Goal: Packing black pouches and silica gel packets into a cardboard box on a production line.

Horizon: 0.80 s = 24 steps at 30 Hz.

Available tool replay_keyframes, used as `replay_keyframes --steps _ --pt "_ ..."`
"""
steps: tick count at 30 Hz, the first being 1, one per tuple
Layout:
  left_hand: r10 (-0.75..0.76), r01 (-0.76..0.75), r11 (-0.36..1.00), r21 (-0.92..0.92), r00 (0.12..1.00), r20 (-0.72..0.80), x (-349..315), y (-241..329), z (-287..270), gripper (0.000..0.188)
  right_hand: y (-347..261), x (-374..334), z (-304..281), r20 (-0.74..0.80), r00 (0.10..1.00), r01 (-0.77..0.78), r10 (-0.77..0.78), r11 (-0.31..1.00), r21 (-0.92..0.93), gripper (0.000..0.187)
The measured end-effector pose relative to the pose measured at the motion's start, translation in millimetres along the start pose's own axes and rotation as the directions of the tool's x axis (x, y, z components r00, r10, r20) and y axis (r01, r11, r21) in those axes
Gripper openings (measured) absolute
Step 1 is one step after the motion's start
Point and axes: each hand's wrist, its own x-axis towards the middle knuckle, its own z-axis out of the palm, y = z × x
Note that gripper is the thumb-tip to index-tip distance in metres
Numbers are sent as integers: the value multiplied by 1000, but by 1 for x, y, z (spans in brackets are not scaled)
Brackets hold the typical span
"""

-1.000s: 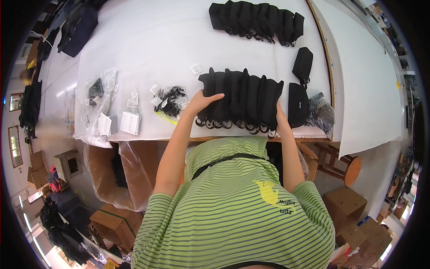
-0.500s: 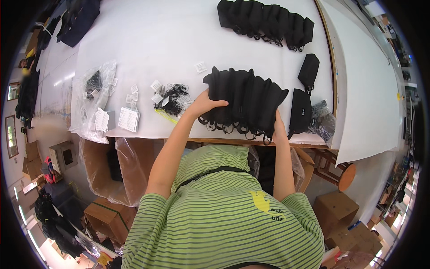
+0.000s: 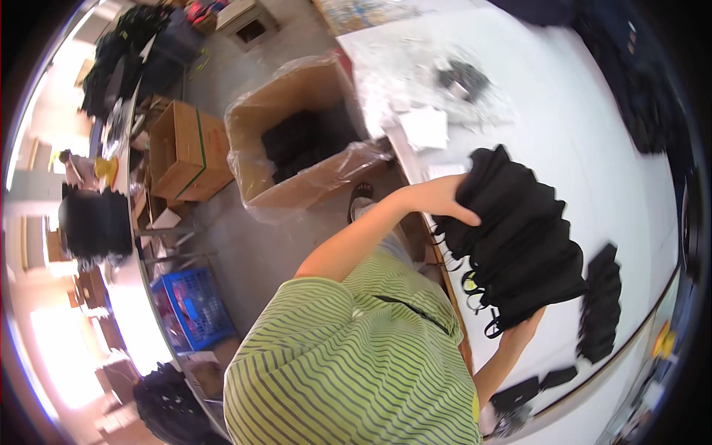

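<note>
Between my two hands is a row of black zip pouches (image 3: 519, 237) pressed side by side, their small loops hanging along the edge nearest me. My left hand (image 3: 443, 199) clamps one end, thumb across the top. At the opposite end my right hand (image 3: 523, 332) presses from below, its fingers partly hidden by the pouches. The bundle is over the front part of the white table (image 3: 552, 96). A second row of black pouches (image 3: 601, 304) lies farther right. Two single pouches, one (image 3: 517, 393) nearer and one (image 3: 558, 377) beyond it, lie toward the lower right.
On my left, a large carton (image 3: 259, 185) lined with clear plastic stands on the floor, with black goods inside. White label cards (image 3: 424, 127) and a plastic bag (image 3: 482, 107) are on the table. A brown carton (image 3: 211, 152) and blue crate (image 3: 194, 308) stand farther left.
My view and body have turned left, bringing the lined carton into fuller view. The bundle has come along between both hands, off its former spot on the table.
</note>
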Motion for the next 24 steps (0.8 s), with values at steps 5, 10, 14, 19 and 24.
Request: replay_keyframes --steps 5,10,14,19,24 --pt "-233 132 944 -303 915 -328 -151 -39 -149 96 92 31 135 502 853 23 145 949 -313 59" --pt "-494 169 811 -561 712 -499 -269 -143 -259 96 189 -5 358 681 588 200 437 737 -646 78" --pt "-627 166 700 -694 608 -487 -283 -225 -341 86 315 50 457 530 550 115 645 570 -813 77" --pt "-688 130 615 -778 572 -448 -244 -384 -412 84 460 152 508 312 499 -48 809 386 -921 76" --pt "-710 160 593 -789 566 -419 -186 -501 -431 83 533 224 522 246 630 77 737 255 -964 65"
